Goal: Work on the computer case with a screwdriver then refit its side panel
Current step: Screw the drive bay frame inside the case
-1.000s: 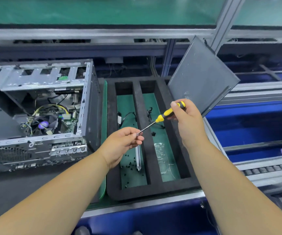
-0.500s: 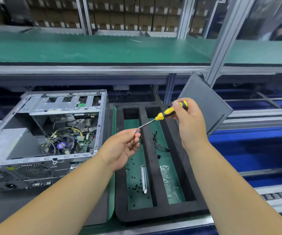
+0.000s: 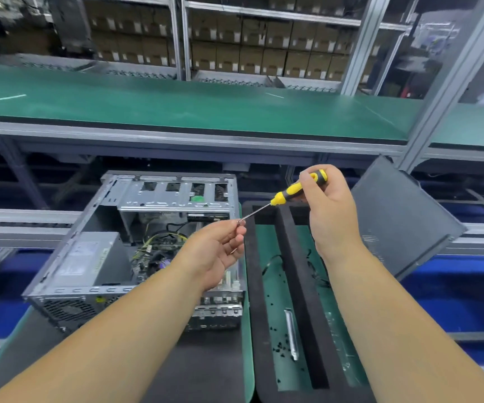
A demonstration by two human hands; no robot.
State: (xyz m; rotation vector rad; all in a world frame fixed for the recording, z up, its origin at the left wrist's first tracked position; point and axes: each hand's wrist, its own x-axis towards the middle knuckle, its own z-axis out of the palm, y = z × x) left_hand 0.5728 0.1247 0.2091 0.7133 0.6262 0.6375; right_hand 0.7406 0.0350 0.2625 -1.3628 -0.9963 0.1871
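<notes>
txt: none legible | PSU label (image 3: 85,257) blurred | carton stickers (image 3: 211,64) too small to read

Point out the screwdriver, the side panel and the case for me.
screwdriver (image 3: 286,195), head view, yellow part of handle
side panel (image 3: 403,216), head view, middle of dark face
case (image 3: 174,194), head view, metal drive-bay top

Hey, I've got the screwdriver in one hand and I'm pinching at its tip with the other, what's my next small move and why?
Probably carry the screwdriver left into the open computer case. Your left hand pinches right at its tip, as if seating a screw, though none is clearly visible, and the side panel is still off, leaning beside the foam tray.
</notes>
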